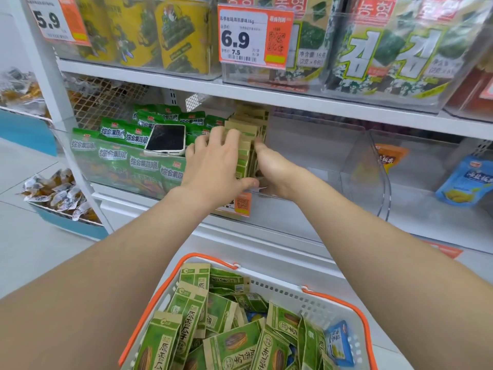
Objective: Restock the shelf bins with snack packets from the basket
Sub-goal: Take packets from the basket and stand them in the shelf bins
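At a clear shelf bin [306,156], the left hand [213,164] curls over a row of upright tan packets [252,124]; the right hand [274,169] presses flat against its side.

— What's on the middle shelf [128,206]?
— A row of clear bins [320,156], with a blue packet [462,180] far right.
— The upper shelf [160,78]?
— More bins, holding seaweed packs [386,49].

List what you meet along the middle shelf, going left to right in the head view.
On the shelf: green packets → phone → left hand → upright brown packets → right hand → clear divider → orange packet → blue packet.
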{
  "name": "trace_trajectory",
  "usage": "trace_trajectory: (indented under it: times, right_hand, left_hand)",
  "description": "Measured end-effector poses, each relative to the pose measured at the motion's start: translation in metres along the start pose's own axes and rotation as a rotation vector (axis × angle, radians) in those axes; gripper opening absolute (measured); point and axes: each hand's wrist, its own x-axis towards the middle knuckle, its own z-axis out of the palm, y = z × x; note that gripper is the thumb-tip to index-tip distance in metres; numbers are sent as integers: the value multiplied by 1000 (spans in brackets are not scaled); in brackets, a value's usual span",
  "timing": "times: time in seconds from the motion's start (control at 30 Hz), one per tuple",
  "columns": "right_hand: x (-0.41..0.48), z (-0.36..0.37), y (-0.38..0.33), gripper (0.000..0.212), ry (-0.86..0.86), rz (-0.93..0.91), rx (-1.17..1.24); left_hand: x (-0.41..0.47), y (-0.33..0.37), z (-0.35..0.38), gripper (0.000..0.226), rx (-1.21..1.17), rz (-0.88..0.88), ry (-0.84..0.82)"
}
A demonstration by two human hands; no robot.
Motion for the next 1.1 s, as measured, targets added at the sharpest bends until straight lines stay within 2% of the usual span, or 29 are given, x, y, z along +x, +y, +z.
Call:
trace_trajectory:
  times: [0.03, 0.1, 0.17, 0.2, 0.3, 0.37, 0.4, 0.47, 0.57, 0.67, 0.77, 0.9, 1.0, 1.1]
  right_hand:
    - [-7, -3, -1, 54, 69, -31, -115]
    - [-21, -12, -1, 29, 224, -205, -359]
    - [-42, -15, 0, 34, 311, -395, -548]
    - [-55, -16, 0, 37, 343, -479, -596]
    - [-96, -20, 12, 32, 416, -732, -820]
    - [-125, -24, 25, 27, 352, -856, -1087]
    - [-135, -25, 34, 27, 265, -842, -1223]
    - [-153, -24, 54, 26, 19, -658, -1394]
    - [-166, -23, 96, 17, -345, -318, -1529]
    - [-174, -23, 147, 19, -493, -145, -1667]
    - [-178, -21, 190, 8, -577, -105, -1764]
    - [-190, -17, 236, 39, -717, -116, -1850]
    - [-192, -1, 272, 58, -732, -235, -1791]
    - [-191, 20, 295, 89, -764, -336, -1705]
  left_hand:
    - [-2, 0, -2, 104, -24, -8, 10]
    - [-8, 0, -8, 114, -52, -7, 35]
    - [-16, 3, -15, 112, -70, 30, 79]
    - [-20, 4, -18, 103, -89, 65, 121]
    - [-34, 12, -31, 55, -146, 190, 214]
    - [-45, 19, -38, 29, -177, 184, 77]
    - [-52, 23, -40, 21, -163, 156, -39]
    - [-68, 29, -36, 13, -9, 172, -324]
    - [-97, 43, -20, 37, 217, 306, -751]
    - [-120, 62, 1, 47, 265, 396, -1000]
    - [-136, 83, 22, 45, 280, 474, -1084]
    - [-156, 101, 50, 30, 318, 603, -1102]
    - [-169, 110, 70, 37, 370, 671, -1162]
    - [-174, 118, 83, 34, 394, 712, -1155]
